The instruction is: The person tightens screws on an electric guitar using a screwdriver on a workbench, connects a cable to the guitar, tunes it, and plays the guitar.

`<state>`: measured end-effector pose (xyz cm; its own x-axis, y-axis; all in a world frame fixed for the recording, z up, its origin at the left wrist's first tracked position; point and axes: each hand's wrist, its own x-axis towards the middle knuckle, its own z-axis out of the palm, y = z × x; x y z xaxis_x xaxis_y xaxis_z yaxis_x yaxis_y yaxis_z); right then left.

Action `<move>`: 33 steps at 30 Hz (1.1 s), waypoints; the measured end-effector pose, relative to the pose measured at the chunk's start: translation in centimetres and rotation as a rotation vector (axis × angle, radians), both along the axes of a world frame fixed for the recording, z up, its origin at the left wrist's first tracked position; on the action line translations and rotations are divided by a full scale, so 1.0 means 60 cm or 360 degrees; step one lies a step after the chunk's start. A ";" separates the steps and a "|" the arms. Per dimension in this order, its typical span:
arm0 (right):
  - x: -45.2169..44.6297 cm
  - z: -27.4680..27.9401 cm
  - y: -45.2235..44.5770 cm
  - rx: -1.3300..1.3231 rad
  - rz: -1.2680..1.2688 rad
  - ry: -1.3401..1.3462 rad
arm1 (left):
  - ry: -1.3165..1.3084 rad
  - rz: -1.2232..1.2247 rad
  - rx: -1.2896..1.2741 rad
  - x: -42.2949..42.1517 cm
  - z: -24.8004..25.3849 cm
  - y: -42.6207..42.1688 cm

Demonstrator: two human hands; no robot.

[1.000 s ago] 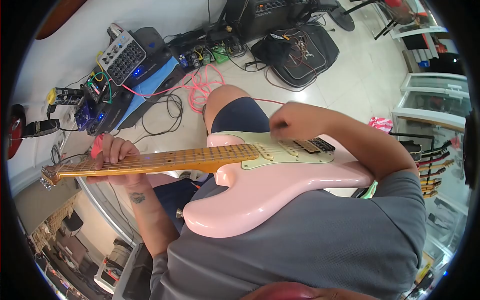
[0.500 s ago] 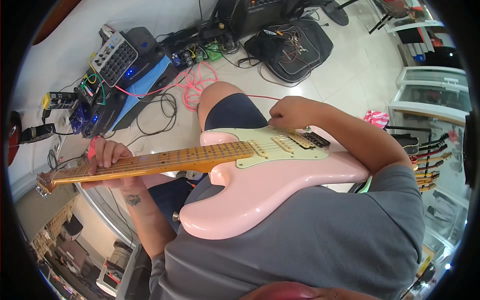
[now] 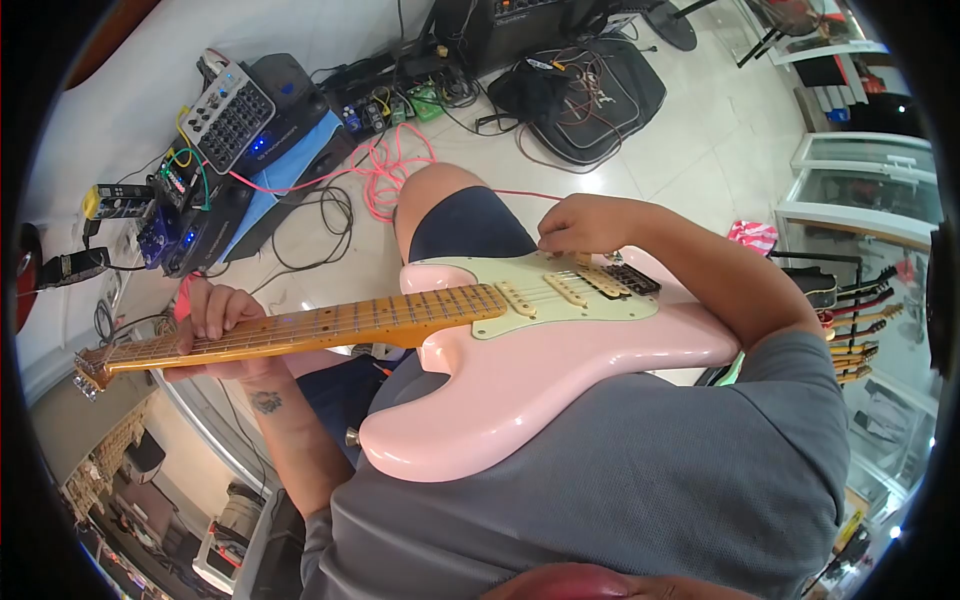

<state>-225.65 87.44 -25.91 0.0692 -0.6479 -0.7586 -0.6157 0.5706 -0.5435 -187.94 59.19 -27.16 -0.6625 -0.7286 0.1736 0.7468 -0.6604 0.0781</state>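
Observation:
A pink electric guitar with a pale green pickguard lies across my lap, against my grey shirt. My left hand is wrapped round its wooden neck near the headstock, several fingertips on the strings. At the body, my right hand is closed, its fingers curled over the far edge of the pickguard beside the pickups. Whatever may be between those fingertips is hidden.
A small mixer sits on a black speaker at the upper left. Pink cable coils on the floor near my knee. Beyond lie effect pedals and a black bag with cables. Guitars stand in a rack at right.
The view has shifted slightly, so the surroundings sit a little further left. My right hand has moved from above the pickguard to its far edge. My left hand stays round the neck.

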 end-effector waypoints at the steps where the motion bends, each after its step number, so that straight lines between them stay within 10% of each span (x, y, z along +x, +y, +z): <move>1: 0.001 0.002 -0.002 0.0038 -0.0017 0.0026 | 0.0004 -0.0001 0.0002 0.000 0.000 0.001; 7: 0.016 0.007 -0.001 -0.0352 0.0455 0.0230 | 0.0012 0.0012 0.0022 0.001 -0.001 0.002; 29: 0.031 0.074 -0.035 -0.0366 0.0299 0.0425 | -0.0020 -0.0022 0.0003 0.007 -0.009 0.000; 33: 0.036 0.139 -0.048 -0.0111 0.0110 -0.0750 | -0.0025 0.0025 -0.0155 0.011 -0.022 -0.009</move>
